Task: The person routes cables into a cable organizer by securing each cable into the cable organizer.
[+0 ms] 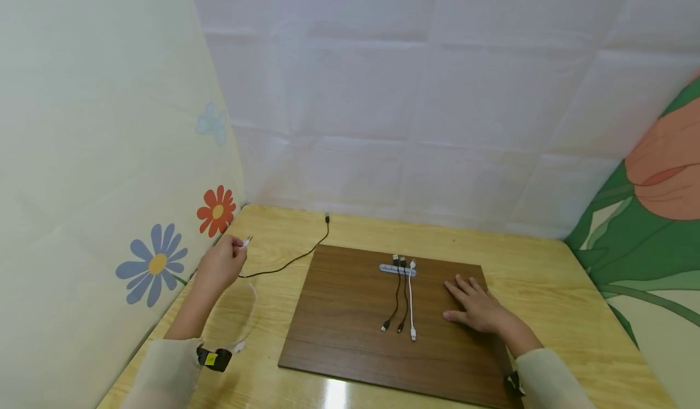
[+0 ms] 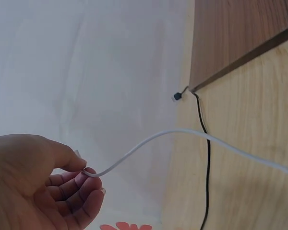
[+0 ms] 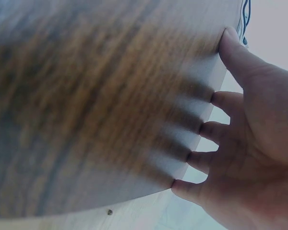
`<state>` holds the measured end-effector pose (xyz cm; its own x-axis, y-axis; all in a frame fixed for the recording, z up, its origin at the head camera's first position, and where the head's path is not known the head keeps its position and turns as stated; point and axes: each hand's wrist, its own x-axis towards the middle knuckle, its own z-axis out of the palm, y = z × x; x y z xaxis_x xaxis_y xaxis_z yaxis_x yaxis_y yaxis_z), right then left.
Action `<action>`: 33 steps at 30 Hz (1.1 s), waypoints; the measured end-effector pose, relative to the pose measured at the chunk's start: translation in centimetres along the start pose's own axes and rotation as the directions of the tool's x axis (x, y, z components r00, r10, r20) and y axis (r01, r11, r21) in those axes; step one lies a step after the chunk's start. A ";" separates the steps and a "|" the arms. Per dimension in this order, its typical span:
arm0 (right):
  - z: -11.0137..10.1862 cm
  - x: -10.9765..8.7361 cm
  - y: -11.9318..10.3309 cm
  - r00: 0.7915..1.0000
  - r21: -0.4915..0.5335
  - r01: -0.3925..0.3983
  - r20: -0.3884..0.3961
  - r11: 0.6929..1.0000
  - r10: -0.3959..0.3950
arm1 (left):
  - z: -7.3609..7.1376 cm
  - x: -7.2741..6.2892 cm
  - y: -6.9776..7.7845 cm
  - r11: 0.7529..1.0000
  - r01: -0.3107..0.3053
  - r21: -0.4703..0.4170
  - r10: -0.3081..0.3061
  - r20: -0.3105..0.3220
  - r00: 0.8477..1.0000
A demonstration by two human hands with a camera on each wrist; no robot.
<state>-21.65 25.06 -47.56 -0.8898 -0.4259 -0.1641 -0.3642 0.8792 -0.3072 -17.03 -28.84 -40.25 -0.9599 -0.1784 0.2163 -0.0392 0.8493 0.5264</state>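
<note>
Between thumb and fingers, my left hand (image 1: 223,259) pinches a white USB cable (image 2: 170,132) close to its plug, raised above the table's left side. The rest of that cable loops down toward my forearm. My right hand (image 1: 477,307) rests on the dark brown board (image 1: 339,336) with fingers spread, its fingertips touching the surface. To its left, a light blue cable holder (image 1: 390,268) sits on the board. Two short black cables (image 1: 397,296) and a short white cable (image 1: 411,305) run from the holder toward me, side by side.
A longer black cable (image 1: 290,267) lies on the light wooden table (image 1: 262,348) left of the board, its USB plug near the back edge. White sheeting (image 1: 350,93) stands behind the table. Flower-printed panels (image 1: 109,154) flank both sides.
</note>
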 end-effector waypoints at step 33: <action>0.2 0.1 0.3 1.000 0.011 0.016 -0.010 1.000 -0.016 | 1.9 -0.5 7.5 0.978 -0.174 -0.115 0.165 -0.088 0.982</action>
<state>-21.84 25.23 -47.83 -0.8864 -0.4381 -0.1497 -0.3756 0.8696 -0.3205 -17.32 -21.41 -37.94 -0.9249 -0.0793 0.3719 0.1609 0.8046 0.5716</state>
